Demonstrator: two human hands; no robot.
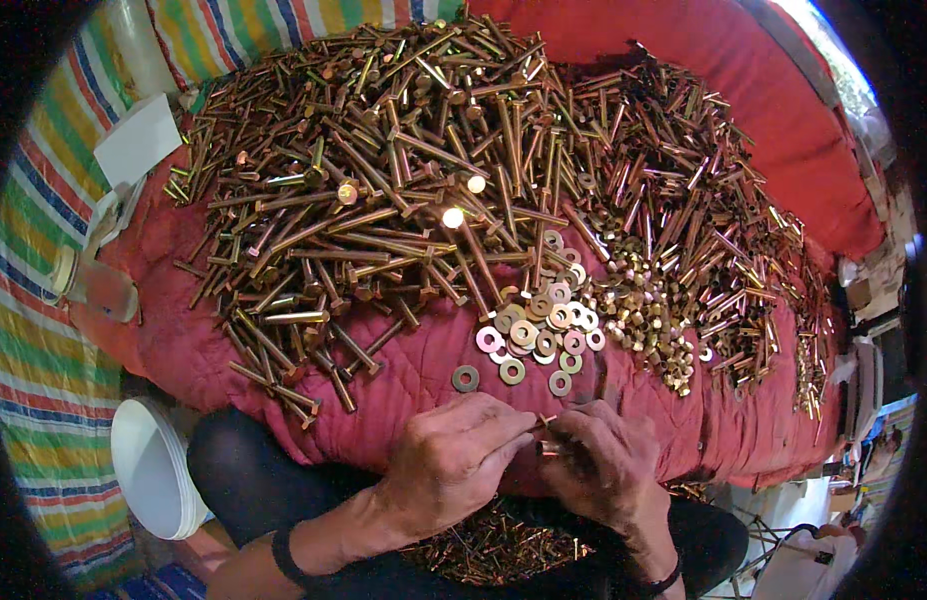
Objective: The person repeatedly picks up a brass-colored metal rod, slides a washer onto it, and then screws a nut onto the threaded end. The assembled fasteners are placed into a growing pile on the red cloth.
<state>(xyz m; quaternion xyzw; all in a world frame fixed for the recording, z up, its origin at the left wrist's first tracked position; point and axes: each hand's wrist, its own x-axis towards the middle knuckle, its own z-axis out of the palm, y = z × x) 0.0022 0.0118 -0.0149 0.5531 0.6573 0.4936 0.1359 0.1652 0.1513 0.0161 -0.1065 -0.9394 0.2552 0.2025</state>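
My left hand [448, 455] and my right hand [605, 455] meet close together at the near edge of a red quilted cloth. Both are closed in a pinch. A thin brass-coloured metal piece [545, 420] shows between the left fingertips and the right hand. Under the right fingers a bit of shiny metal peeks out; the fingers hide most of it, so its kind is unclear. Just beyond the hands lies a loose pile of flat washers [543, 335], with one washer [465, 378] apart on the left. Right of them is a heap of small nuts [653, 315].
Long hex bolts [363, 200] form a large heap behind; shorter bolts [673, 150] pile up at the right. A white bucket [148, 465] stands at left, near a clear jar [108, 290] and a white card [138, 140]. More fasteners [493, 550] lie below, between my legs.
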